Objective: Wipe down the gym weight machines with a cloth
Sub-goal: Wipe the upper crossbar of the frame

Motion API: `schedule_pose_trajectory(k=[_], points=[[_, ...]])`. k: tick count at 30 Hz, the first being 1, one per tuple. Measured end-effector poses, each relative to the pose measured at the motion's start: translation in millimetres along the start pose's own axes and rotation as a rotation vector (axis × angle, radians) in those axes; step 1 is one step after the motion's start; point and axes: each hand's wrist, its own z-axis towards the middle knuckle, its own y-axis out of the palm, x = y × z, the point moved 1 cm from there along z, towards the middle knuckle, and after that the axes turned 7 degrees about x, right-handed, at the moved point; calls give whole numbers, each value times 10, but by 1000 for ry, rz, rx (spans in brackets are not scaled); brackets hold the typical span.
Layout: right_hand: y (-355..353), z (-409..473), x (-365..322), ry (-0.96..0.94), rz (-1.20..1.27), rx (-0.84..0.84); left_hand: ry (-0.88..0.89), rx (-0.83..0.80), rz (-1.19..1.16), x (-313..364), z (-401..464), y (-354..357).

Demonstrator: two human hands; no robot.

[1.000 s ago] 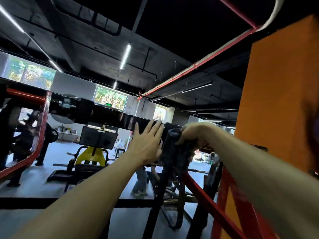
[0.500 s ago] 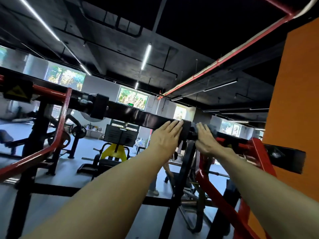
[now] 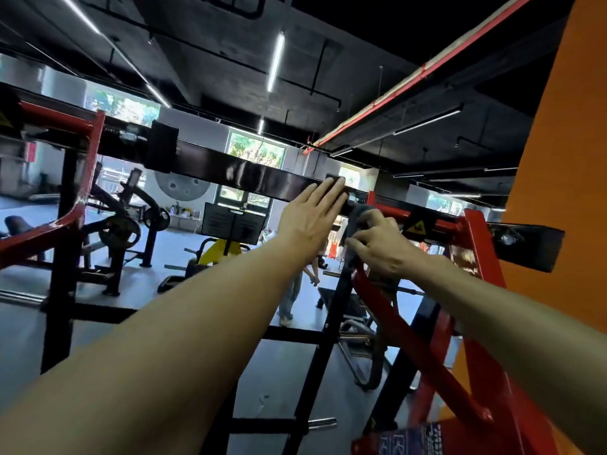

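A black top crossbar (image 3: 249, 174) of the red-and-black weight machine runs across the view at head height. My left hand (image 3: 312, 218) lies flat against the bar, fingers stretched out and holding nothing. My right hand (image 3: 382, 246) is just to its right, fingers curled on a dark grey cloth (image 3: 356, 213) pressed where the black bar meets the red frame (image 3: 391, 310). Most of the cloth is hidden under the hand.
An orange wall (image 3: 558, 178) stands close on the right. A red curved arm (image 3: 70, 205) of the machine is at the left. Other gym machines (image 3: 124, 224), a yellow one (image 3: 220, 251) and a person's legs (image 3: 292, 293) are on the grey floor beyond.
The view has swung so the whole crossbar and red frame show. My right hand with the cloth has slid down and right off the bar's end onto the red joint; the left hand stays flat on the bar.
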Motion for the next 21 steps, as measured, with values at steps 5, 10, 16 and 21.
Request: schedule_pose_trajectory(k=[5, 10, 16, 21], points=[[44, 340, -108, 247, -78, 237, -74, 21, -11, 128, 22, 121], [304, 344, -287, 380, -100, 265, -79, 108, 7, 106, 52, 239], [425, -122, -397, 362, -65, 226, -72, 131, 17, 97, 4, 314], [417, -660, -340, 61, -349, 86, -76, 190, -79, 158, -74, 291]])
